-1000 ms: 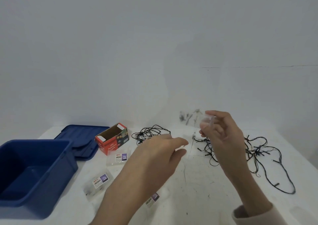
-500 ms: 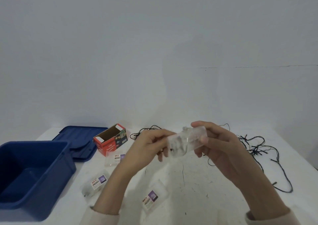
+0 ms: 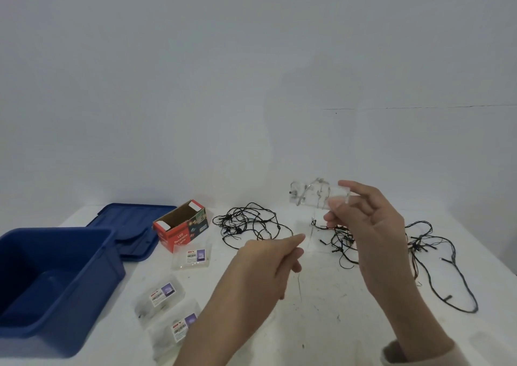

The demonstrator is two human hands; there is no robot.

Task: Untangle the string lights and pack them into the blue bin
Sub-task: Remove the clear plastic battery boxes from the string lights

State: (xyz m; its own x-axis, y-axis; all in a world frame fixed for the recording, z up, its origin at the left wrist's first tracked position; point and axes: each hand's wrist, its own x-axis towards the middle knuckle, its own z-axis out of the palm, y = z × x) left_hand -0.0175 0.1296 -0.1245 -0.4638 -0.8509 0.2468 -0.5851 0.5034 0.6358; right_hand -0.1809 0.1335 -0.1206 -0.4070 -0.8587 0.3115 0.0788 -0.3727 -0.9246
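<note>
The right hand (image 3: 372,225) is raised above the white surface (image 3: 335,326) and holds up a clear packet (image 3: 313,195) with fine wire lights coiled inside. Its fingers (image 3: 351,187) pinch the packet's right end against the thumb, and the other fingers hang loosely curled below. The left hand (image 3: 265,262) sits lower and nearer the camera, its fingers (image 3: 298,238) curled with forefinger and thumb tips drawn together. A very faint thin wire (image 3: 309,234) drops from the packet past those tips; whether they pinch it cannot be told.

The black string lights lie loose on the surface, none in the bin. One tangle (image 3: 246,223) is behind the left hand. A larger one (image 3: 425,242) spreads behind and to the right of the right hand, with a long strand looping toward the near right.

The blue bin (image 3: 92,270) stands open at the left edge, its lid (image 3: 134,223) flat just behind it. A red cardboard box (image 3: 179,232), open at the top, rests beside the lid. Three clear labelled packets lie between bin and hands: one (image 3: 191,256) just in front of the box, one (image 3: 161,295) nearer, and one (image 3: 179,328) nearest, partly hidden by the left forearm. A pale sleeve (image 3: 391,351) shows at the right wrist
</note>
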